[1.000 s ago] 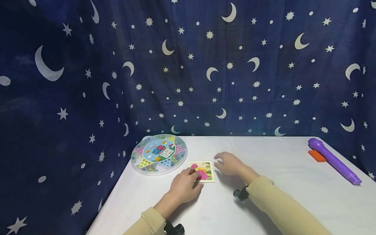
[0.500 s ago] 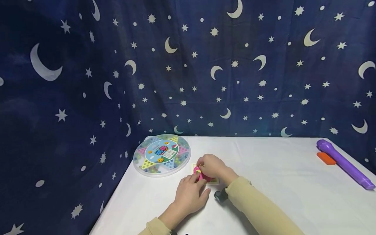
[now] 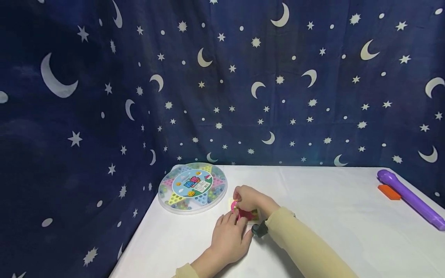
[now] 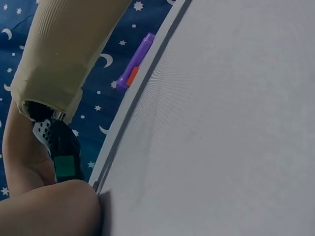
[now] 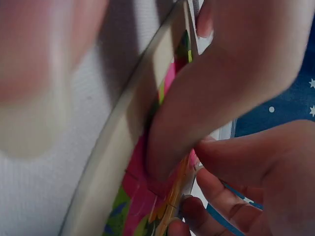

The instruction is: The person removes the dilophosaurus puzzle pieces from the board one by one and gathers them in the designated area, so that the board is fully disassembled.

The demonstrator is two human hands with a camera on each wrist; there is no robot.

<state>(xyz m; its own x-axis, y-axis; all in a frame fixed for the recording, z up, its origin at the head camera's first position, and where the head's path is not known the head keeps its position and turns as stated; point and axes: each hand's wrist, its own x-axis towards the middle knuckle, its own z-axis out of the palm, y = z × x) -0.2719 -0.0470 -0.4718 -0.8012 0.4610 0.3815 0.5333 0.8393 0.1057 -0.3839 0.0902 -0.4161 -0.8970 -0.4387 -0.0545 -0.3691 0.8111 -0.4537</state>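
Observation:
A small flat puzzle [image 3: 255, 217] with a cream frame and a pink dinosaur picture lies on the white table, mostly covered by both hands. My left hand [image 3: 228, 236] rests at its near left side, fingers extended onto the picture. In the right wrist view, a left finger [image 5: 197, 103] presses on the pink part. My right hand [image 3: 247, 197] reaches over the puzzle's far side and pinches a pink puzzle piece [image 3: 234, 205] by the dinosaur's head. Close up, the right thumb and fingers [image 5: 221, 152] meet at a pink edge; the rest of that piece is hidden.
A round Chinese checkers set [image 3: 192, 187] with a clear cover and marbles lies back left. Far right are a purple stick with a rounded head [image 3: 411, 199] and an orange block [image 3: 389, 192]. A starry dark blue curtain [image 3: 215, 96] hangs behind the table [image 3: 323, 216].
My right hand has moved left from beside the puzzle onto its far edge and taken hold at the pink piece. My left hand has stayed on the puzzle, its fingers shifting slightly.

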